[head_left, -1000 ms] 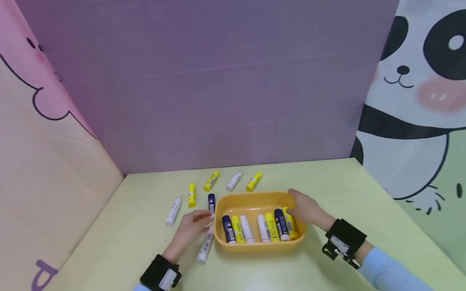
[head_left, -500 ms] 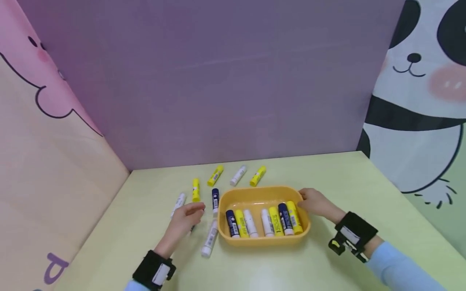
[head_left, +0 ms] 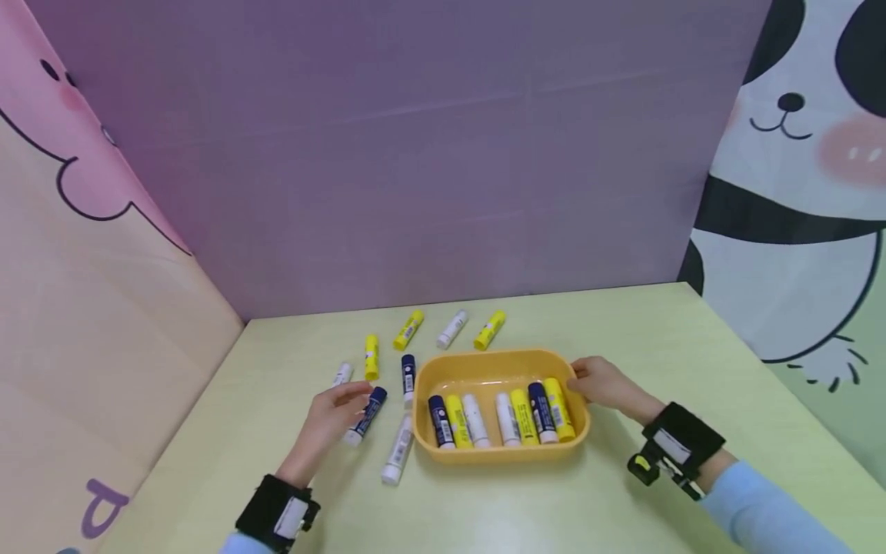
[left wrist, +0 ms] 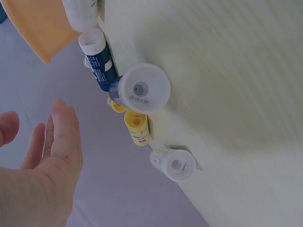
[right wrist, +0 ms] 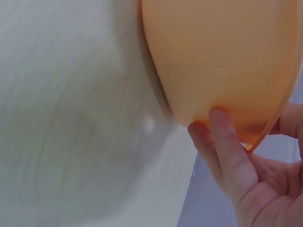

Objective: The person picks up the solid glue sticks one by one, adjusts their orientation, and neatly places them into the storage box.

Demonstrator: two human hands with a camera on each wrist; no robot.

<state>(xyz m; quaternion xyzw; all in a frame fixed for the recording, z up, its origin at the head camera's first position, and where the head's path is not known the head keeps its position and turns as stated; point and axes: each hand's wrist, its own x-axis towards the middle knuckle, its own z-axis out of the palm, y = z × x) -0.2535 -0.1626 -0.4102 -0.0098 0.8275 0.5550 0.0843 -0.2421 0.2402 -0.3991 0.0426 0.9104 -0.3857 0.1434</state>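
Observation:
My left hand (head_left: 332, 419) is beside a navy glue stick (head_left: 367, 415) lying left of the tray, its fingers fairly straight. The left wrist view shows this hand (left wrist: 52, 161) with thumb and fingers apart and nothing between them; the glue stick's white end (left wrist: 144, 88) faces the camera. My right hand (head_left: 609, 387) holds the right end of an orange-yellow plastic tray (head_left: 501, 455). In the right wrist view the fingers (right wrist: 227, 146) press the tray's outer wall (right wrist: 218, 56), with the thumb over the rim. Inside lie white, yellow and navy glue sticks (head_left: 524, 418) in a row.
Loose on the table (head_left: 623, 492) are a white glue stick (head_left: 398, 450) and a navy one (head_left: 408, 379) along the tray's left side. Several yellow and white ones, such as a yellow glue stick (head_left: 490, 330), lie farther back. A purple backdrop (head_left: 450, 192) rises behind.
My left hand has drawn back left from the tray's side, and the navy glue stick beside it has come into view. My right hand has moved from inside the tray to its right rim.

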